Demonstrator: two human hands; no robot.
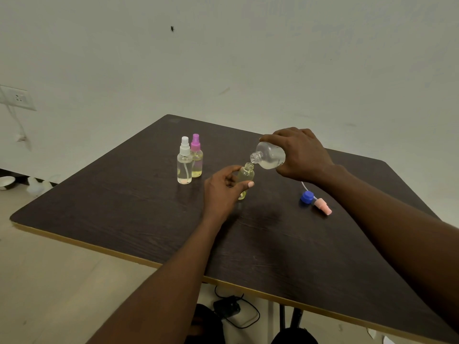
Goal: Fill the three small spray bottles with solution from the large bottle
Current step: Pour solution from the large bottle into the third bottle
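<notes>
inventory, as you look down at it:

1. table (124, 207): dark wood-grain top with a pale edge, set close to a plain wall.
2. your left hand (223, 192): fingers and thumb curl round the open bottle (246, 176). this bottle stands upright near the middle of the table with its neck uncapped. yellowish liquid shows inside, but your fingers hide the level.
3. your right hand (300, 155): wrapped over the large bottle (269, 155) from above, fingers and thumb closed on its body. the bottle is tipped with its neck down and to the left. its uncapped mouth sits just above the mouth of the open bottle, and whether the two touch cannot be told. clear liquid pools along its lower side.
4. white bottle (184, 165): upright, left of your left hand and apart from it. its white sprayer is fitted, it holds clear liquid, and the dip tube is visible.
5. purple bottle (196, 157): upright, just behind and right of the white bottle. its sprayer is fitted and it holds yellowish liquid.
6. blue cap (307, 196): on the table to the right of the open bottle, beside your right forearm.
7. pink sprayer (323, 207): lying on its side against the blue cap. a thin white tube runs up behind your wrist.
8. socket (18, 98): on the wall at far left, with a cable hanging from it.
9. adapter (226, 307): black, on the floor under the table's near edge, with its cable looped.
</notes>
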